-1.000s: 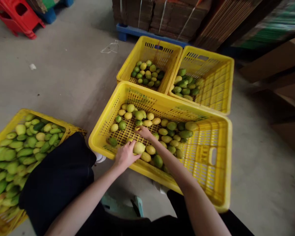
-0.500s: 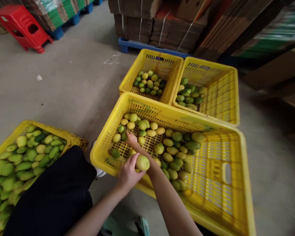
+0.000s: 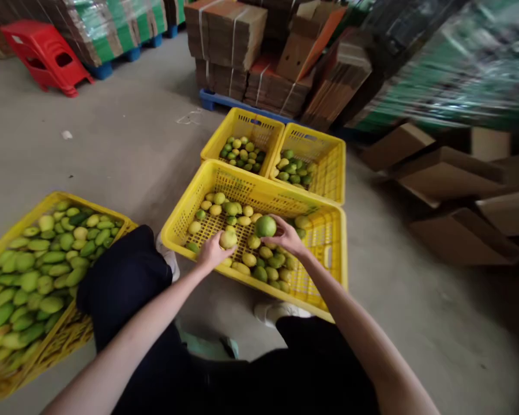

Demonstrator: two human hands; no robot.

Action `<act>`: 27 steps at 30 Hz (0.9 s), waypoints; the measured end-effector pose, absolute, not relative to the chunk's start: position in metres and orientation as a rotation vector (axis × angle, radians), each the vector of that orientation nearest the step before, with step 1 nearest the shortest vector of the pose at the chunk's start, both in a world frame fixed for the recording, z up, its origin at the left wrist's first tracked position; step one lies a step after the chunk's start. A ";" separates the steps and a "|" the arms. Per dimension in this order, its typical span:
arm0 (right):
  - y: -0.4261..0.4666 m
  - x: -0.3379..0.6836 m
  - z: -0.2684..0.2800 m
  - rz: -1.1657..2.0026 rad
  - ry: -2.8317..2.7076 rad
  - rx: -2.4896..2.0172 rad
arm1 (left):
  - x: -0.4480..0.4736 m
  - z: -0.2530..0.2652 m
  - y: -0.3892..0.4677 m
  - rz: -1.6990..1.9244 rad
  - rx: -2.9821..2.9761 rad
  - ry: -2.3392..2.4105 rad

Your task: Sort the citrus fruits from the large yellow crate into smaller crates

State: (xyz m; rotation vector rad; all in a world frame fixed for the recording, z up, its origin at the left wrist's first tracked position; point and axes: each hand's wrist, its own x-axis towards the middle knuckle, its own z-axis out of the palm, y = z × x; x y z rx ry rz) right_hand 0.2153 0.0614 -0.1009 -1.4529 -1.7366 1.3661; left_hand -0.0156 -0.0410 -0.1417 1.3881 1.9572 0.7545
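Note:
My left hand is closed around a pale yellow-green fruit, held over the left part of the large yellow crate. To its right, my right hand grips a rounder, darker green fruit between thumb and fingers, above the crate. Inside the crate, yellowish fruits lie spread along the left and back. A denser group of greenish fruits fills the middle, partly hidden by my right hand. The exact kind of fruit is unclear.
Behind stand two smaller yellow crates holding some fruit. At the left is a crate full of longer green fruit. A red stool, bundled cardboard on a blue pallet and open cartons stand around.
My right hand has come up from the crate's left side and moved right, now with a green fruit in it. My left hand still holds its fruit, and my arms are uncrossed. The view has shifted.

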 end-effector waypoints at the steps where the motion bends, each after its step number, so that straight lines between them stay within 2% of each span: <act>1: 0.049 0.225 -0.084 1.398 -1.684 -1.394 | -0.015 -0.138 -0.040 0.802 1.312 1.899; 6: -0.026 0.240 -0.021 1.451 -1.376 -1.117 | -0.005 -0.091 -0.023 1.135 0.882 1.404; 12: -0.043 0.214 0.024 1.555 -1.093 -0.761 | -0.005 0.022 0.010 1.094 1.222 1.027; 14: -0.038 0.206 0.033 1.597 -1.048 -0.689 | -0.008 0.044 0.011 1.043 1.361 0.962; 16: -0.035 0.200 0.035 1.645 -1.001 -0.687 | -0.009 0.047 0.008 1.018 1.416 0.935; 22: -0.030 0.195 0.024 1.875 -0.857 -0.907 | -0.006 0.011 0.000 1.045 1.193 0.872; 27: -0.024 0.192 0.032 1.906 -0.738 -0.926 | -0.006 0.016 0.006 1.131 1.293 0.697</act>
